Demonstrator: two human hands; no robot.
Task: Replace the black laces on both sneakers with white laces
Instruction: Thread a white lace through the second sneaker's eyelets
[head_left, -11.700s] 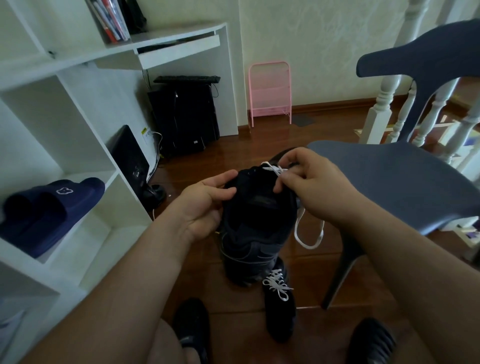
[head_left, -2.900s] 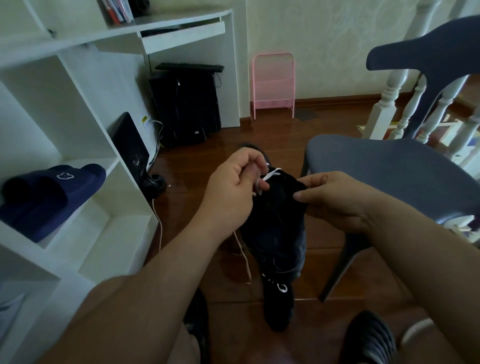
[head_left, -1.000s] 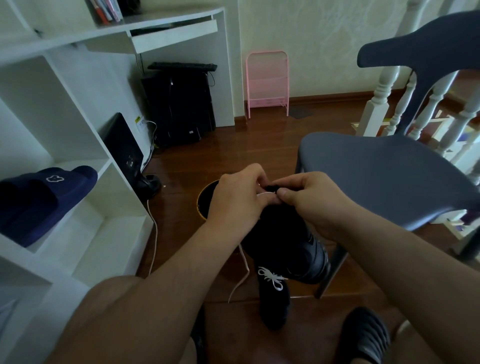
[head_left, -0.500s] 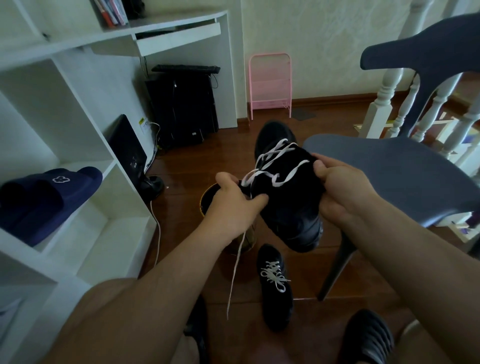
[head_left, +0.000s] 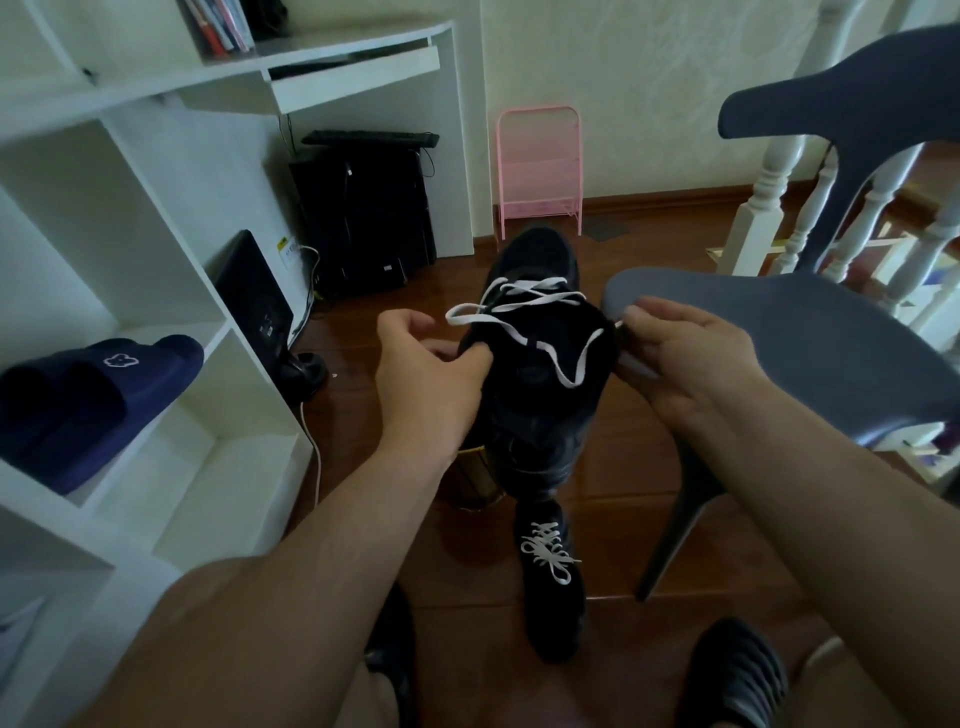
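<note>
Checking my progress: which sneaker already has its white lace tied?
The sneaker on the floor, with its bow tied. The held sneaker has its lace still loose.

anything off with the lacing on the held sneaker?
Yes. The white lace on the held sneaker lies in slack, uneven loops, not tightened or tied, unlike the neatly laced sneaker on the floor.
</note>
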